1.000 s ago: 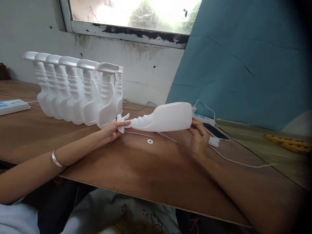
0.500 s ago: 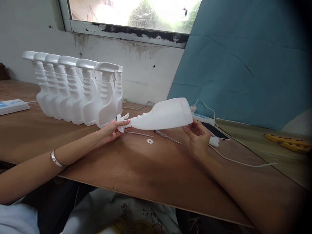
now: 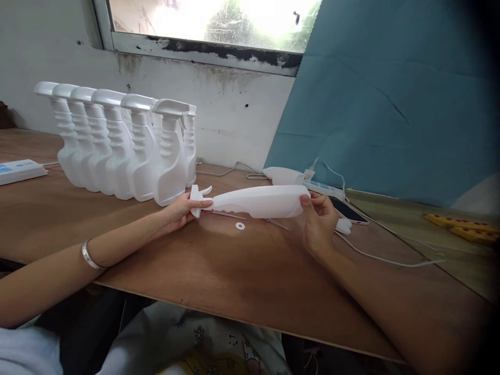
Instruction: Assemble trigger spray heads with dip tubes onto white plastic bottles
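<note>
A white plastic spray bottle [image 3: 258,202] lies on its side just above the wooden table [image 3: 234,271], held between both hands. My left hand [image 3: 180,211] pinches the white trigger head [image 3: 198,198] at the bottle's neck. My right hand [image 3: 318,221] grips the bottle's base end with curled fingers. Under the bottle lie a thin clear dip tube [image 3: 228,214], a small white washer ring [image 3: 240,226] and a slim screwdriver [image 3: 279,224].
Several finished white spray bottles [image 3: 117,148] stand in a row at the back left. A power strip [image 3: 19,171] lies at far left. A phone [image 3: 346,210], a white charger cable [image 3: 386,260] and another white piece [image 3: 283,176] sit behind. Yellow parts [image 3: 461,226] are at the right.
The bottle has turned about its long axis, so its narrow edge now faces me, and it sits lower. My right hand shifted its grip on the base; my left hand stayed on the trigger head.
</note>
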Tool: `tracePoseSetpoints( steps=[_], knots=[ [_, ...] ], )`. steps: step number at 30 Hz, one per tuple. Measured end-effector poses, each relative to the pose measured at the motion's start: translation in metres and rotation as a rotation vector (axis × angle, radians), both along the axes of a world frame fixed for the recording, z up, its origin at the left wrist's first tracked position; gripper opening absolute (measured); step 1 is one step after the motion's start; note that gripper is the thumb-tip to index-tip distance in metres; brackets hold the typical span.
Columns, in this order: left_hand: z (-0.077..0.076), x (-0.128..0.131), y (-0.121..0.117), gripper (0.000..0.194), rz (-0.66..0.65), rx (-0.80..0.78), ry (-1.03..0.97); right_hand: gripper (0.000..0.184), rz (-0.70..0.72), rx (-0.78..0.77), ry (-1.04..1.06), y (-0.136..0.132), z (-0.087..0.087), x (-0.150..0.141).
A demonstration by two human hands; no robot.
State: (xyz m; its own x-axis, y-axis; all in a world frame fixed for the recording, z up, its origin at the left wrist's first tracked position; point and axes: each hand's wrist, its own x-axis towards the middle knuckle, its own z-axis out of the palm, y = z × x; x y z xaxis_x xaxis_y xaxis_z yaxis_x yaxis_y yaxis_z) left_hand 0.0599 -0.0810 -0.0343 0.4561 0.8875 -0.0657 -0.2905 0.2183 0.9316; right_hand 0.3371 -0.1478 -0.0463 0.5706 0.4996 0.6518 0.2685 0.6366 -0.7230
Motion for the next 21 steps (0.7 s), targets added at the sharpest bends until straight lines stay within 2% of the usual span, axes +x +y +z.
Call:
tracePoseSetpoints(
  steps=[5,10,12,16,21],
  knots=[
    [0.001,0.0,0.001,0.032,0.029,0.026,0.011,0.025,0.078,-0.012,-0.088,-0.002,-0.004,0.001],
    [0.002,0.001,0.001,0.026,0.039,0.009,-0.019,0.05,0.17,-0.007,-0.216,-0.004,-0.002,-0.002],
    [0.004,0.002,0.0,0.024,0.056,0.007,-0.013,0.056,0.174,-0.019,-0.228,-0.004,-0.001,-0.002],
    [0.007,0.003,-0.003,0.025,0.072,0.045,-0.021,0.056,0.131,-0.08,-0.22,-0.003,-0.002,0.001],
    [0.011,0.003,-0.008,0.036,0.196,0.101,0.014,0.053,0.126,-0.185,-0.192,0.0,-0.005,0.004]
  ],
)
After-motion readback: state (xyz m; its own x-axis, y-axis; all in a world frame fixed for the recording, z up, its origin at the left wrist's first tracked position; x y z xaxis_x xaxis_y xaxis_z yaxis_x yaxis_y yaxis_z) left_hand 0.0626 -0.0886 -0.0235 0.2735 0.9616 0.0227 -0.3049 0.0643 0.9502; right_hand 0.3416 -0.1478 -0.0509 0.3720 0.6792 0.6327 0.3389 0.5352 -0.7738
